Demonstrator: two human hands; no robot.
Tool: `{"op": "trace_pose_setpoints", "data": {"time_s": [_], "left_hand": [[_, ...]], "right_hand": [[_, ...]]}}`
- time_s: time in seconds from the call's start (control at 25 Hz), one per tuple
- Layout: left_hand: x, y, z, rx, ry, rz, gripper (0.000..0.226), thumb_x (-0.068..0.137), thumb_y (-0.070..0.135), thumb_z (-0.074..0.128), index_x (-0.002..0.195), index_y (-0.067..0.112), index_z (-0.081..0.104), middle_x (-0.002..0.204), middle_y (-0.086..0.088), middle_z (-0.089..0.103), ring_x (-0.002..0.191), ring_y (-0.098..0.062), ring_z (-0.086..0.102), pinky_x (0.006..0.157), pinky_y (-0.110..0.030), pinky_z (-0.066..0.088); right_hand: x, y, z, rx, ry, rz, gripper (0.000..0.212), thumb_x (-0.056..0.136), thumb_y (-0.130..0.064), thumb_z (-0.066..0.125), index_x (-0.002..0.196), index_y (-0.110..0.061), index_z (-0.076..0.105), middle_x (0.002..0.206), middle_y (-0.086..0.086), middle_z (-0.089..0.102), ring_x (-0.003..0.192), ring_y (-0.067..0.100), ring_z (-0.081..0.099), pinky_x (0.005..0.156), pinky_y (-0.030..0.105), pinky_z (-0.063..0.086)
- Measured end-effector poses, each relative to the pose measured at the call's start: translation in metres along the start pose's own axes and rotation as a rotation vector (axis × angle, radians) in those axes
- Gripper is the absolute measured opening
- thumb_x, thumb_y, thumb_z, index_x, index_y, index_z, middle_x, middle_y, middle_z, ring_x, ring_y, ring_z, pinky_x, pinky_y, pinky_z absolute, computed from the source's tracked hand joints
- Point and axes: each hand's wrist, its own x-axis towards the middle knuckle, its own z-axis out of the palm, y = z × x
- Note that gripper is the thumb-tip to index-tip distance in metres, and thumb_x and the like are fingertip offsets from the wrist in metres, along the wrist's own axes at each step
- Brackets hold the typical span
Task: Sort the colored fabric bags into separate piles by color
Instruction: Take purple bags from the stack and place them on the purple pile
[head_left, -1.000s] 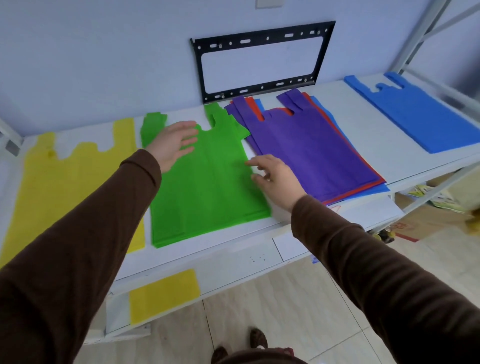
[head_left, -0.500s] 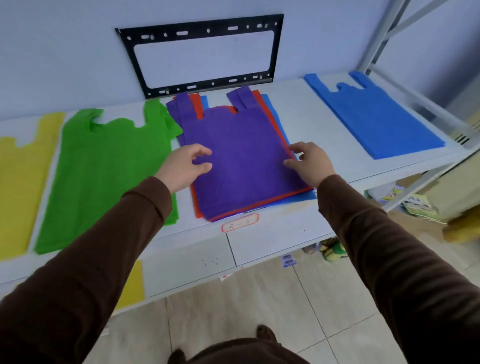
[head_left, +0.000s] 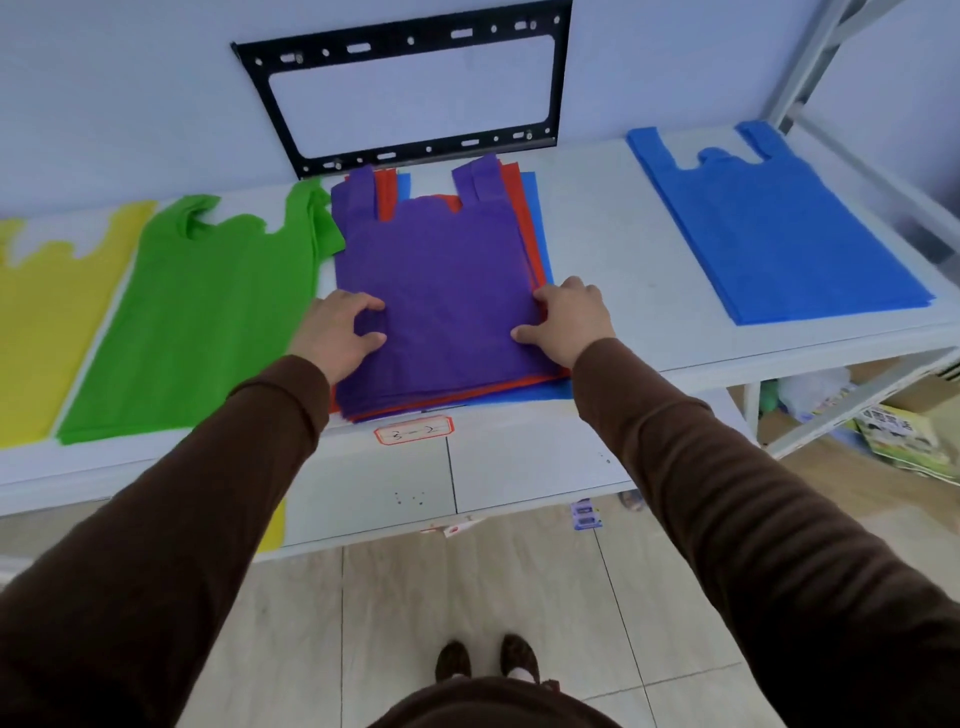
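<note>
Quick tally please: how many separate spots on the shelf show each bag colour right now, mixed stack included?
Yellow: 1 (own pile)
Green: 1 (own pile)
Purple: 1 (top of the mixed stack)
Red: 1 (in the mixed stack)
Blue: 2 (sorted pile; edge in the mixed stack)
Total: 6 spots. Bags per pile cannot be counted.

A bare strip of white tabletop (head_left: 602, 244) lies open at 3 o'clock of the mixed purple-topped bag stack (head_left: 441, 291), before the flat blue fabric bag pile (head_left: 769, 228). At 9 o'clock the green fabric bag pile (head_left: 197, 317) touches the stack. At 12 o'clock a black metal wall bracket (head_left: 410, 150) blocks reach.
</note>
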Motion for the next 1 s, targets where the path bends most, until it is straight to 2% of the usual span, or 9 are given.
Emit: {"op": "trace_pose_setpoints", "data": {"time_s": [0.12, 0.28, 0.36, 0.44, 0.56, 0.68, 0.76, 0.88, 1.0], "left_hand": [[0.0, 0.001, 0.0, -0.004, 0.004, -0.004, 0.041, 0.084, 0.023, 0.071, 0.123, 0.018, 0.061, 0.123, -0.016, 0.058, 0.112, -0.036, 0.054, 0.104, -0.043, 0.039], [-0.001, 0.0, 0.002, -0.015, 0.001, -0.023, 0.041, 0.085, 0.025, 0.069, 0.125, 0.021, 0.06, 0.127, -0.014, 0.055, 0.116, -0.037, 0.051, 0.106, -0.044, 0.037], [-0.001, 0.0, 0.003, -0.005, -0.004, -0.011, 0.041, 0.085, 0.026, 0.069, 0.125, 0.02, 0.06, 0.127, -0.015, 0.056, 0.116, -0.038, 0.051, 0.106, -0.044, 0.037], [-0.001, -0.001, 0.001, -0.021, -0.021, -0.008, 0.041, 0.085, 0.025, 0.07, 0.124, 0.019, 0.06, 0.127, -0.016, 0.055, 0.116, -0.037, 0.052, 0.106, -0.043, 0.037], [-0.008, -0.002, -0.011, -0.285, 0.131, -0.151, 0.041, 0.088, 0.028, 0.067, 0.125, 0.014, 0.059, 0.126, -0.015, 0.055, 0.107, -0.03, 0.055, 0.1, -0.038, 0.043], [-0.024, 0.007, -0.026, -0.617, 0.24, -0.391, 0.046, 0.097, 0.037, 0.051, 0.13, 0.006, 0.047, 0.093, -0.009, 0.06, 0.071, -0.023, 0.058, 0.074, -0.034, 0.05], [-0.033, 0.018, -0.033, -0.912, 0.057, -0.517, 0.05, 0.1, 0.049, 0.039, 0.131, 0.009, 0.039, 0.08, -0.01, 0.061, 0.056, -0.023, 0.063, 0.06, -0.031, 0.055], [-0.035, 0.031, -0.034, -1.371, -0.254, -0.561, 0.063, 0.097, 0.063, 0.023, 0.126, 0.014, 0.05, 0.089, -0.014, 0.075, 0.077, -0.027, 0.074, 0.064, -0.034, 0.06], [-0.021, 0.038, -0.017, -1.571, -0.245, -0.56, 0.054, 0.1, 0.052, 0.034, 0.137, 0.014, 0.046, 0.118, -0.005, 0.07, 0.105, -0.025, 0.067, 0.078, -0.04, 0.057]], "right_hand": [[0.0, -0.001, 0.0, 0.044, -0.02, 0.014, 0.06, 0.083, -0.046, 0.069, 0.132, -0.015, 0.053, 0.125, 0.014, 0.055, 0.116, 0.033, 0.05, 0.096, 0.038, 0.042], [-0.01, -0.012, -0.001, 0.075, 0.021, -0.043, 0.026, 0.089, -0.034, 0.063, 0.104, -0.015, 0.053, 0.108, 0.01, 0.063, 0.096, 0.029, 0.058, 0.076, 0.032, 0.041], [-0.015, -0.018, 0.003, 0.174, 0.009, -0.067, 0.024, 0.092, -0.031, 0.06, 0.108, -0.015, 0.054, 0.106, 0.006, 0.062, 0.093, 0.025, 0.059, 0.078, 0.032, 0.046], [-0.014, -0.025, 0.002, 0.533, -0.073, -0.003, 0.03, 0.094, -0.021, 0.059, 0.121, -0.012, 0.054, 0.117, 0.005, 0.062, 0.1, 0.024, 0.061, 0.085, 0.035, 0.054], [-0.005, -0.035, -0.021, 1.34, -0.254, 0.231, 0.028, 0.095, 0.001, 0.052, 0.12, -0.01, 0.054, 0.114, 0.009, 0.064, 0.085, 0.018, 0.066, 0.06, 0.027, 0.06], [0.008, -0.034, -0.045, 1.678, -0.291, 0.35, 0.024, 0.095, 0.005, 0.049, 0.115, -0.006, 0.056, 0.099, 0.011, 0.064, 0.069, 0.015, 0.071, 0.052, 0.023, 0.058], [0.01, -0.029, -0.051, 1.833, -0.297, 0.391, 0.03, 0.094, 0.007, 0.049, 0.123, 0.001, 0.056, 0.097, 0.016, 0.064, 0.068, 0.02, 0.072, 0.054, 0.025, 0.059], [-0.008, -0.012, -0.052, 1.859, -0.386, 0.435, 0.033, 0.094, 0.004, 0.051, 0.126, -0.004, 0.057, 0.099, 0.014, 0.067, 0.071, 0.019, 0.073, 0.055, 0.025, 0.059], [-0.04, 0.027, -0.045, 1.329, -0.515, 0.22, 0.033, 0.094, -0.002, 0.055, 0.127, -0.008, 0.057, 0.116, 0.01, 0.07, 0.092, 0.021, 0.072, 0.071, 0.031, 0.061]]}}
